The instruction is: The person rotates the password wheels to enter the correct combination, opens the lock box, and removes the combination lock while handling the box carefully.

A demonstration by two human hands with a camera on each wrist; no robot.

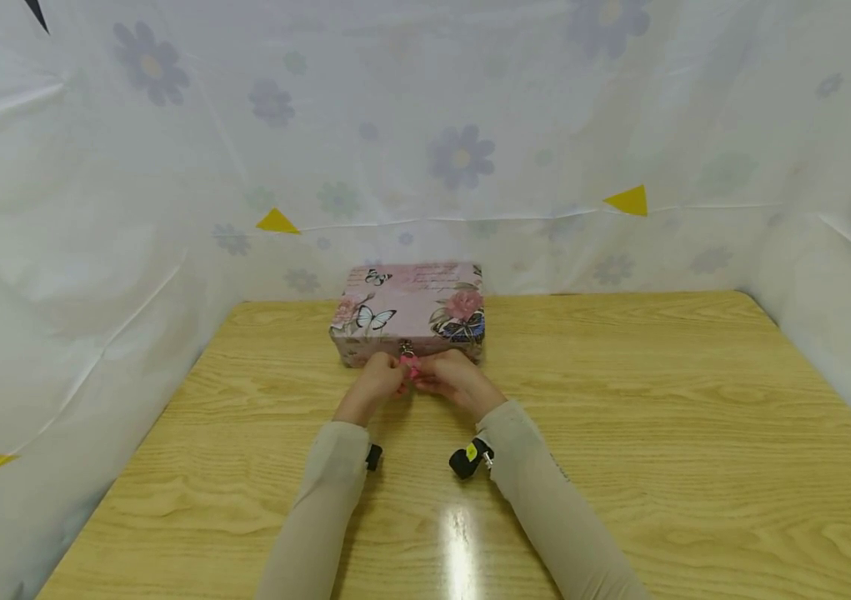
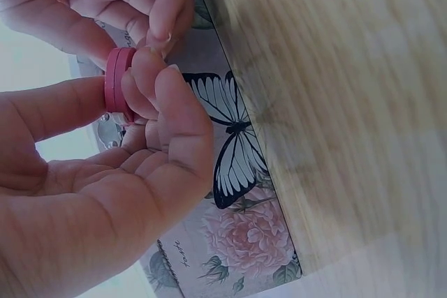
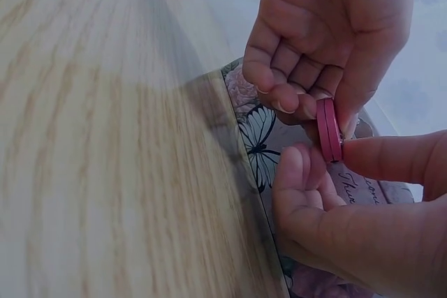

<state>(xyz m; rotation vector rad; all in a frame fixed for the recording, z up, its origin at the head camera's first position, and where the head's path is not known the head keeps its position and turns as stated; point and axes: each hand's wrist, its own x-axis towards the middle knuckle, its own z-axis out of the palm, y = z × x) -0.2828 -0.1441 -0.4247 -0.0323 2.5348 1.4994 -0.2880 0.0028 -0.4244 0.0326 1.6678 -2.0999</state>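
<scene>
A pink box (image 1: 417,304) printed with butterflies and roses stands at the back of the table, lid down. A small, round, pink padlock (image 1: 411,365) hangs at the metal clasp (image 1: 406,346) on its front. My left hand (image 1: 382,375) pinches the padlock's edge between thumb and fingers. From the other side my right hand (image 1: 455,375) holds it too, its thumb against the flat face. In the left wrist view the reddish padlock body (image 2: 119,83) sits between both hands. The right wrist view shows its seamed rim (image 3: 328,129); its front face is hidden.
The wood-grain table (image 1: 665,433) extends to both sides and in front of the box. Behind it hangs a pale flower-printed sheet (image 1: 395,125) with yellow triangles. A black wrist strap (image 1: 466,460) is on the right forearm.
</scene>
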